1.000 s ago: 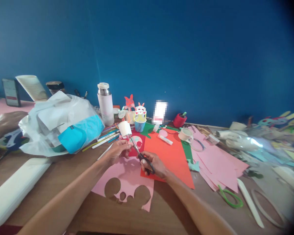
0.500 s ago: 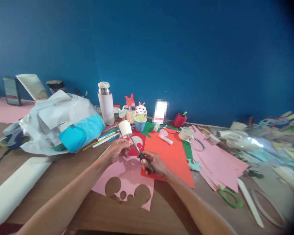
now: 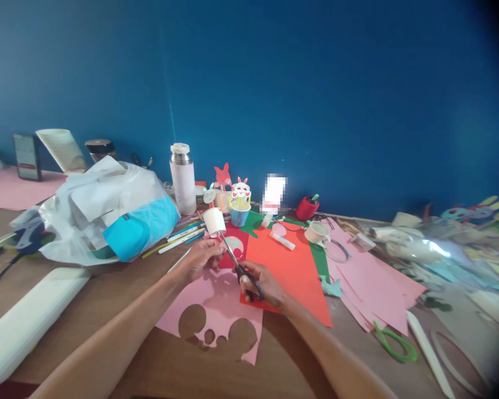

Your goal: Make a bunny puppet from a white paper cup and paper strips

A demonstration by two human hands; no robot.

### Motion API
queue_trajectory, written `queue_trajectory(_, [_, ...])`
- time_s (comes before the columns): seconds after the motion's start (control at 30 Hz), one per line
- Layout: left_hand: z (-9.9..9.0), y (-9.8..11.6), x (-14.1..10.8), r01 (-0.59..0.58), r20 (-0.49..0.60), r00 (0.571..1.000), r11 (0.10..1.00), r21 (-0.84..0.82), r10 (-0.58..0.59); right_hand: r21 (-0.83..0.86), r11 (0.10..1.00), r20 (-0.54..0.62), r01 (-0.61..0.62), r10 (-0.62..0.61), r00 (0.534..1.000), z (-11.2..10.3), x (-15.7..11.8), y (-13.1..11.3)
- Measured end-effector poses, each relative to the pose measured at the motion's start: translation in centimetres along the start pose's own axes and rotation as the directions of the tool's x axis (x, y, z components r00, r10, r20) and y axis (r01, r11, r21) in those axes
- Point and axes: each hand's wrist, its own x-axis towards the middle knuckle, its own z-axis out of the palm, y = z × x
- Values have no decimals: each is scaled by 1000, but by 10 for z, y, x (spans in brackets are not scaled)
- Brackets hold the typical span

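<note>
My right hand (image 3: 260,282) grips black-handled scissors (image 3: 244,271), their blades pointing up and left toward my other hand. My left hand (image 3: 205,257) is closed in a pinch beside the blade tips, on what looks like a small piece of pink paper (image 3: 211,235), mostly hidden by the fingers. Beneath both hands lies a pink sheet (image 3: 218,307) with round holes cut out. An orange-red sheet (image 3: 293,277) lies under and right of my right hand. Just beyond the blades, a white paper cup (image 3: 214,221) stands tilted near a red sheet with a pale cutout.
Markers (image 3: 183,239), a thermos (image 3: 183,180) and a blue cup with a rabbit figure (image 3: 240,213) stand or lie behind. Left is a stuffed plastic bag (image 3: 83,221); right are a mug (image 3: 316,233), pink sheets (image 3: 370,271) and green-handled scissors (image 3: 395,343).
The whole view has shifted slightly, with things appearing a little lower and to the right. Both hands keep nearly the same pose, scissors still at the left fingers.
</note>
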Motion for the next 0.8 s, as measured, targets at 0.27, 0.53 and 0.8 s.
queue_trajectory(0.27, [0, 1, -1, 4, 18, 1000, 1000, 7, -4, -20, 1000, -12, 6, -6, 1000, 1, -1, -2])
queue_trajectory(0.53, [-1, 2, -2, -7, 19, 1000, 1000, 17, 6, -30, 1000, -5, 10, -10, 1000, -1, -1, 0])
queue_trajectory(0.8, [-5, 3, -2, -16, 13, 1000, 998, 55, 15, -21, 1000, -12, 0, 0, 1000, -2, -1, 1])
